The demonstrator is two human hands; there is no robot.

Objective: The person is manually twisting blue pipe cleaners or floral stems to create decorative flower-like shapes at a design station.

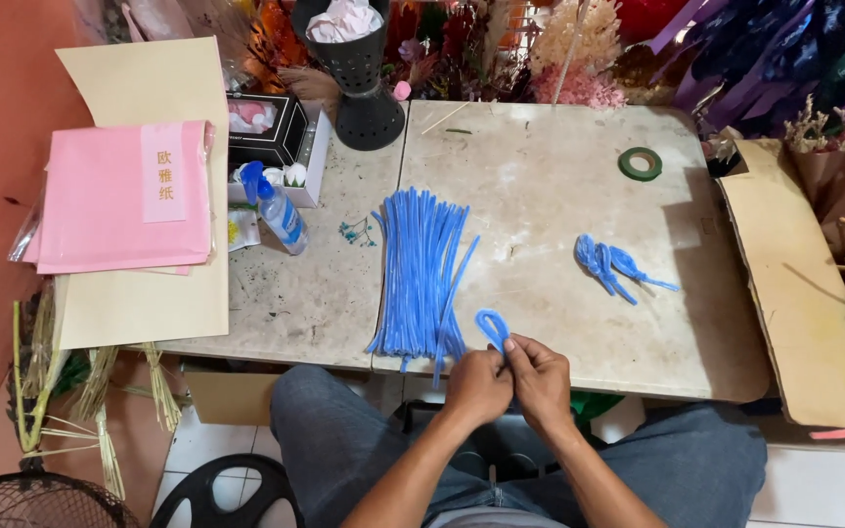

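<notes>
Two hands – left hand, right hand – pinching a fuzzy blue pipe-cleaner loop, straight bundle beside

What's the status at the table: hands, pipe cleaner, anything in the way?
Both hands, left and right, pinch one blue loop. Straight pile just left, touching nothing held. Finished loops lie apart to the right. Nothing blocks.

A green tape roll lies on the table. A spray bottle stands beside pink paper. A black lamp stands behind.
</notes>
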